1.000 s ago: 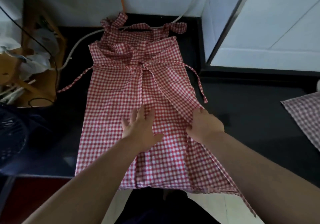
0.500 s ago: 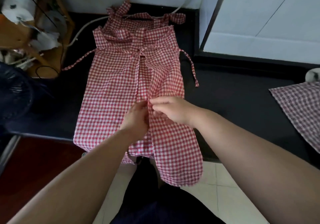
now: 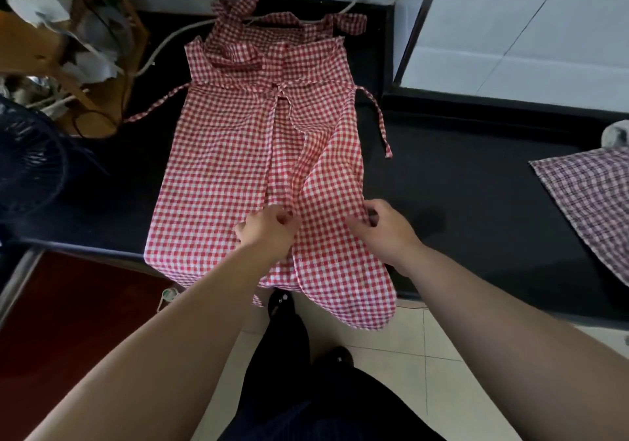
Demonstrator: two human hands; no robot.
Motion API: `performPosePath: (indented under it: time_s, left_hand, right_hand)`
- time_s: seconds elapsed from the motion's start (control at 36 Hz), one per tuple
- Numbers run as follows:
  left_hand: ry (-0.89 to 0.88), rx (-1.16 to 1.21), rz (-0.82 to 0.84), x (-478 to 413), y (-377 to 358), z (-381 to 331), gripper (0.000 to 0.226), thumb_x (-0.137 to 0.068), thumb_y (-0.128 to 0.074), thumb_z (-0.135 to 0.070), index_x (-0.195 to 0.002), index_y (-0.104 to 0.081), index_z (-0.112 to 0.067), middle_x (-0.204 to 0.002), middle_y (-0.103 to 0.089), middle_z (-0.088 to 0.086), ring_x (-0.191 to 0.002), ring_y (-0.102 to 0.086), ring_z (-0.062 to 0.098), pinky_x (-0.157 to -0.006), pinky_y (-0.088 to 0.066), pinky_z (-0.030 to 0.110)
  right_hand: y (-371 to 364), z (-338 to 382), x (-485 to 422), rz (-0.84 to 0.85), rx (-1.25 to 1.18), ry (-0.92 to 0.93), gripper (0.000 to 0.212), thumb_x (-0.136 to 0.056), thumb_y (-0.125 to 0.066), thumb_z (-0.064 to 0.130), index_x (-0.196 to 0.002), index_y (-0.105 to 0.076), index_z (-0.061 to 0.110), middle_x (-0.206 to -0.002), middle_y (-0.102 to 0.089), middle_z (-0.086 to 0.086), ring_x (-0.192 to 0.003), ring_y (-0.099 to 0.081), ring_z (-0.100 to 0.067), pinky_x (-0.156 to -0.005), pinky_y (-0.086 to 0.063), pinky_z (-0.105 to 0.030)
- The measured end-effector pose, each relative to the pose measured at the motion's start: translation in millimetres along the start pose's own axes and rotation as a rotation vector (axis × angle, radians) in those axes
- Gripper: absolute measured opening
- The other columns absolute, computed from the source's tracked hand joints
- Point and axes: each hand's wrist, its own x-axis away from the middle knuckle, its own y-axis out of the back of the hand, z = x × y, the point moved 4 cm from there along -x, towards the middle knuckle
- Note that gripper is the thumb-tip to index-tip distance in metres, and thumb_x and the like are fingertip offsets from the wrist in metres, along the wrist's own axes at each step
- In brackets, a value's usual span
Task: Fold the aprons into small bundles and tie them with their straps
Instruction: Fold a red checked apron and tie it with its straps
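Head view: the red checked apron [image 3: 221, 168] lies lengthwise on the black counter [image 3: 459, 202], bib end far and hem end near. The hem hangs over the counter's near edge.

Judged from how it lies, the task is at an early stage. Both long sides are turned in toward the middle, making a narrow strip, but the right flap [image 3: 333, 168] is rumpled and bows up rather than lying flat. Folding the strip down into a small bundle and tying it are not yet done. The left waist strap [image 3: 153, 108] and right waist strap [image 3: 379, 124] trail loose to either side, and the neck strap [image 3: 289, 18] sits bunched at the far end.

The hands are apart, both on the near part of the right flap. The left hand [image 3: 267, 229] pinches its inner edge at the centre seam with curled fingers. The right hand [image 3: 384, 233] grips its outer folded edge.

The cloth looks thin and woven, soft, and creases readily. Its small red-and-white squares make every wrinkle plain. The counter is smooth, dark and matte.

A second apron [image 3: 592, 202], in a duller purple check, lies flat at the far right, untouched. A dark fan [image 3: 27, 161] stands at the left, and a white cable [image 3: 166, 40] runs beside the bib.
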Motion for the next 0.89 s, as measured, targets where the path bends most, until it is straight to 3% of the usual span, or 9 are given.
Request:
performPosePath:
  time_s: [0.06, 0.14, 0.22, 0.31, 0.42, 0.56, 0.64, 0.81, 0.89]
  left_hand:
    - [0.025, 0.256, -0.015, -2, 7, 3, 0.019, -0.097, -0.052, -0.041, -0.096, -0.059, -0.023, -0.097, -0.066, 0.005, -0.089, -0.061, 0.026, -0.076, -0.055, 0.038]
    - [0.120, 0.505, -0.088, -2, 22, 20, 0.025, -0.099, -0.050, -0.032, -0.101, -0.061, -0.009, -0.094, -0.068, 0.011, -0.080, -0.063, 0.028, -0.077, -0.055, 0.043]
    - [0.092, 0.260, -0.220, -1, 34, 36, 0.024, -0.098, -0.050, -0.026, -0.100, -0.057, -0.004, -0.078, -0.059, 0.006, -0.064, -0.053, 0.020, -0.053, -0.046, 0.030]
    - [0.016, 0.056, -0.241, 1, 35, 34, 0.013, -0.098, -0.049, -0.020, -0.107, -0.052, -0.011, -0.086, -0.056, 0.002, -0.072, -0.053, 0.021, -0.059, -0.041, 0.030]
    - [-0.059, -0.012, -0.213, 1, 36, 27, 0.019, -0.098, -0.050, -0.017, -0.116, -0.048, -0.011, -0.100, -0.056, 0.004, -0.080, -0.052, 0.021, -0.059, -0.037, 0.028]
    - [-0.172, -0.136, -0.167, 15, 26, 20, 0.026, -0.097, -0.049, -0.013, -0.122, -0.045, -0.011, -0.122, -0.049, 0.016, -0.095, -0.053, 0.028, -0.076, -0.049, 0.040]
    - [-0.186, -0.147, -0.137, 18, 21, 16, 0.032, -0.097, -0.049, -0.011, -0.128, -0.044, -0.014, -0.129, -0.045, 0.016, -0.093, -0.047, 0.024, -0.076, -0.044, 0.035]
    - [-0.157, -0.112, -0.181, 14, 28, 16, 0.038, -0.094, -0.050, -0.003, -0.129, -0.045, -0.015, -0.125, -0.050, 0.016, -0.099, -0.051, 0.026, -0.076, -0.045, 0.035]
    - [-0.121, -0.132, -0.207, 14, 27, 14, 0.043, -0.093, -0.054, -0.007, -0.133, -0.040, -0.014, -0.132, -0.044, 0.017, -0.105, -0.051, 0.029, -0.081, -0.049, 0.040]
  right_hand:
    - [2, -3, 1, -0.059, -0.055, -0.028, 0.053, -0.099, -0.035, 0.050, -0.141, -0.035, 0.018, -0.138, -0.049, -0.003, -0.118, -0.053, -0.023, -0.094, -0.043, -0.036]
    - [5, -7, 0, -0.111, 0.021, -0.019, 0.043, -0.104, -0.027, 0.036, -0.139, -0.039, 0.014, -0.133, -0.053, -0.008, -0.110, -0.053, -0.024, -0.088, -0.042, -0.033]
    - [0, -9, -2, -0.078, 0.112, -0.003, 0.045, -0.101, -0.042, 0.032, -0.142, -0.037, 0.014, -0.139, -0.049, -0.008, -0.120, -0.051, -0.025, -0.088, -0.041, -0.029]
    - [-12, -8, -3, -0.003, 0.024, -0.022, 0.060, -0.093, -0.057, 0.040, -0.143, -0.035, 0.016, -0.143, -0.045, -0.006, -0.123, -0.049, -0.026, -0.099, -0.046, -0.039]
    - [-23, -5, -2, 0.037, -0.067, -0.061, 0.067, -0.089, -0.056, 0.051, -0.142, -0.037, 0.015, -0.139, -0.048, -0.007, -0.116, -0.055, -0.027, -0.095, -0.050, -0.046]
    - [-29, -5, 3, 0.164, -0.215, -0.121, 0.049, -0.092, -0.055, 0.047, -0.125, -0.048, 0.012, -0.113, -0.061, -0.005, -0.088, -0.065, -0.021, -0.068, -0.059, -0.033]
    - [-30, 0, 9, 0.255, -0.119, -0.032, 0.027, -0.096, -0.052, 0.041, -0.092, -0.060, 0.016, -0.086, -0.062, 0.002, -0.070, -0.059, -0.014, -0.054, -0.047, -0.025]
    - [-3, -12, 0, -0.181, -0.006, -0.010, 0.013, -0.100, -0.041, 0.020, -0.096, -0.052, 0.014, -0.093, -0.055, 0.000, -0.087, -0.054, -0.019, -0.073, -0.043, -0.032]
    - [12, -28, -1, -0.227, -0.250, -0.101, 0.012, -0.101, -0.040, 0.017, -0.107, -0.049, 0.012, -0.092, -0.050, 0.001, -0.089, -0.053, -0.020, -0.079, -0.051, -0.035]
